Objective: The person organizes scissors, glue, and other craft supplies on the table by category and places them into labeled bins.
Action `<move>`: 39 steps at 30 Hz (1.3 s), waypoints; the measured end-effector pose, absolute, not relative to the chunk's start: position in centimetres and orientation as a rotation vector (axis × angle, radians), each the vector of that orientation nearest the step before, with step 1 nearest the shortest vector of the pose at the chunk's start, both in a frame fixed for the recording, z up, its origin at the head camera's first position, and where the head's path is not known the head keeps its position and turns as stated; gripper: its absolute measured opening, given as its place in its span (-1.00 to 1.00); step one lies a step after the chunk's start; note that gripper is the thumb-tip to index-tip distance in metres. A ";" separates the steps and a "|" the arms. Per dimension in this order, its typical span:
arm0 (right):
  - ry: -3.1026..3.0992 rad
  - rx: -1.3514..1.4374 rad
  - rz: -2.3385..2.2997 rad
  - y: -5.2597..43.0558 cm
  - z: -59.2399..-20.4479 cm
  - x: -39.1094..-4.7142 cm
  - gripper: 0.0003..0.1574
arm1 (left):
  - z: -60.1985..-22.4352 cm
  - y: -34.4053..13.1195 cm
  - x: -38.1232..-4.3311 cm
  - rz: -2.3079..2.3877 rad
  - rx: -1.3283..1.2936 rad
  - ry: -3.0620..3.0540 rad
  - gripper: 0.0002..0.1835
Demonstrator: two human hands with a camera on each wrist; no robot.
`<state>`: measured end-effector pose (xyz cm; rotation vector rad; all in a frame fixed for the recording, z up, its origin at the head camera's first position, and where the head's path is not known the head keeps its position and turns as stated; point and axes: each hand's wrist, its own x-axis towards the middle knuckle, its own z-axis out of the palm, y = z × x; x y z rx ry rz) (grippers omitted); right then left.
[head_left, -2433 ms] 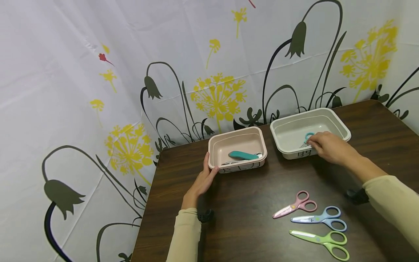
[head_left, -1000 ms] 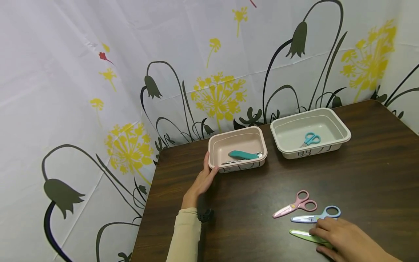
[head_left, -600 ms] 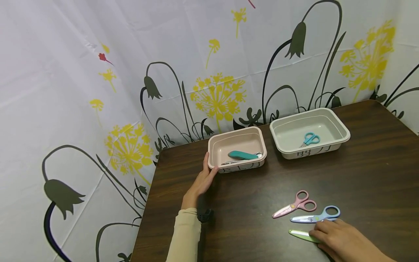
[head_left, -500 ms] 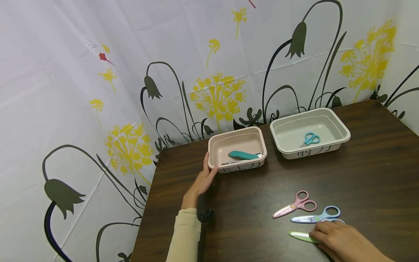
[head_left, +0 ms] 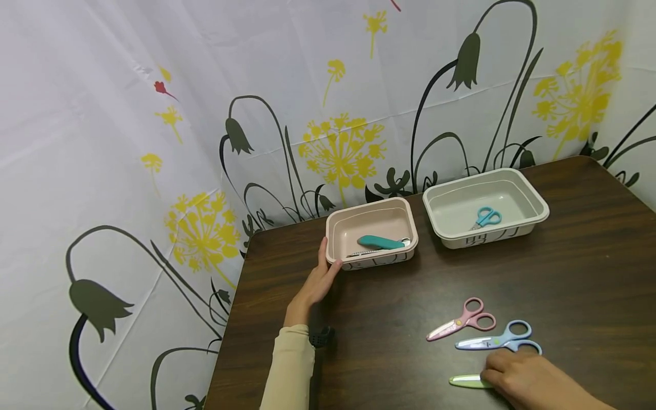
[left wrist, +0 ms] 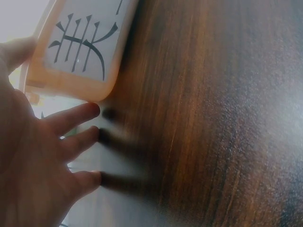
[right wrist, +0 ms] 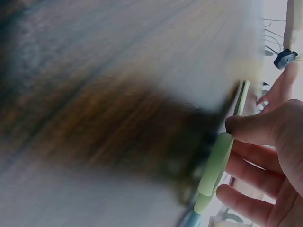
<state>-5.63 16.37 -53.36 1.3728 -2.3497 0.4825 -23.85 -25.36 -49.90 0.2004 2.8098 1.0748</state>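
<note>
At the lower right of the head view, my right hand [head_left: 523,376] pinches a pair of light green scissors [head_left: 468,381] around the pivot, blades pointing left, handles hidden under the hand. The right wrist view has the thumb pressed on one side of the green scissors [right wrist: 217,165] and fingers on the other. My left hand [head_left: 314,283] rests with extended fingers against the near left corner of a pink box [head_left: 335,228]; in the left wrist view its fingers are spread beside the box's labelled wall. Blue scissors [head_left: 497,341] and pink scissors [head_left: 463,320] lie just beyond my right hand.
The pink box holds a teal-handled tool [head_left: 381,242] and a thin dark-marked strip. To its right stands a grey-white box [head_left: 538,215] with small turquoise scissors [head_left: 487,217] inside. Both sit on the brown table [head_left: 379,330] in front of a flower-printed curtain [head_left: 287,62].
My right hand has left the turquoise scissors in the grey-white box and come down to the green scissors. It has gripped them, turned them slightly and shifted them nearer. The left hand stays.
</note>
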 end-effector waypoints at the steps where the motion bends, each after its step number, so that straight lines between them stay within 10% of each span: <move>1: -2.340 1.376 0.471 16.3 -53.2 -5.6 -0.67 | -49.8 -25.3 -23.8 1.076 0.200 2.808 -0.19; 9: -2.314 1.357 0.410 16.2 -51.3 -6.4 -0.90 | -49.7 -25.3 -23.8 1.072 0.179 2.798 -0.18; 16: -2.305 1.203 0.388 16.8 -48.8 -8.4 -0.26 | -49.8 -25.4 -23.7 1.078 0.160 2.792 -0.19; 23: -2.401 1.154 0.357 18.3 -45.6 -11.1 -0.78 | -49.7 -25.4 -23.7 1.077 0.193 2.795 -0.16; 28: -2.462 1.091 0.328 19.2 -44.6 -13.2 -0.38 | -49.6 -25.4 -23.8 1.080 0.190 2.801 -0.18; 39: -2.461 0.940 0.368 20.3 -44.3 -18.0 -0.49 | -49.9 -25.4 -23.8 1.083 0.183 2.786 -0.17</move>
